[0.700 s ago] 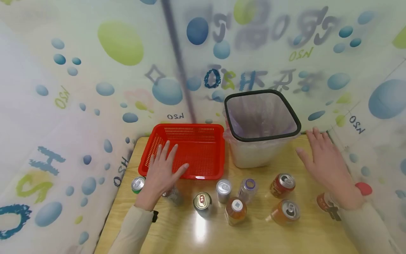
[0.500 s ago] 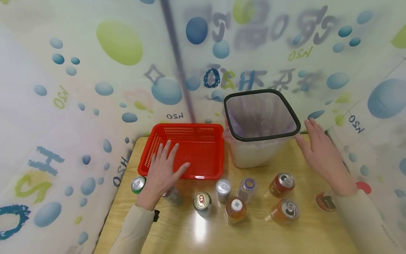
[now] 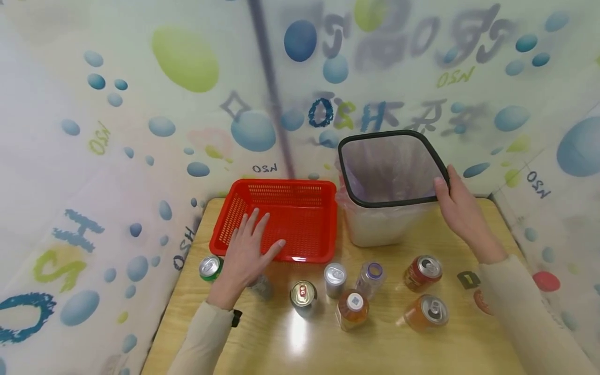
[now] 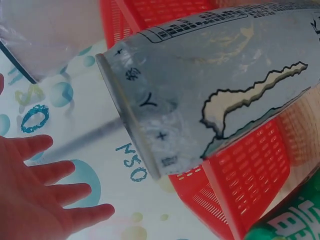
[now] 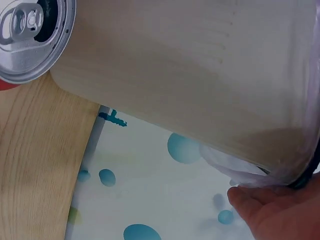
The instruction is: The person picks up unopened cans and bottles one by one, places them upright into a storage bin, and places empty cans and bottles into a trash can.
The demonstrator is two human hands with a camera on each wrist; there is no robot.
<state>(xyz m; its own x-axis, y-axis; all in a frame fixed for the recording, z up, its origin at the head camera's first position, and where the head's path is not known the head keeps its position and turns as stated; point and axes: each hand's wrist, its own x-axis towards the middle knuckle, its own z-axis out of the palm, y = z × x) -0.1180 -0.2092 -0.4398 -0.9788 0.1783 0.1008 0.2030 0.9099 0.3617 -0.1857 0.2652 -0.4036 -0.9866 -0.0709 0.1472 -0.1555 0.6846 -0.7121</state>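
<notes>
A trash bin (image 3: 375, 224) with a black rim and a clear liner stands at the back right. My right hand (image 3: 461, 211) holds its right rim, thumb over the inside edge and fingers outside; in the right wrist view, the fingers (image 5: 250, 202) meet the bin's edge. My left hand (image 3: 246, 255) is spread above the front left of a red plastic basket (image 3: 281, 258), holding nothing. Partly hidden beneath it stands a grey can (image 3: 261, 287), large in the left wrist view. A green can (image 3: 210, 267) is just left of that hand.
Across the table stand a dark can with a gold top (image 3: 303, 295), a silver can (image 3: 335, 279), a clear bottle with a purple neck (image 3: 370, 278), an amber drink bottle (image 3: 352, 311), a red can (image 3: 423, 272) and an orange can (image 3: 426, 312). Patterned cloth walls rise behind.
My right hand has moved left from beside the bin and taken hold of its rim. My left hand stays spread over the basket. The head view has shifted slightly.
</notes>
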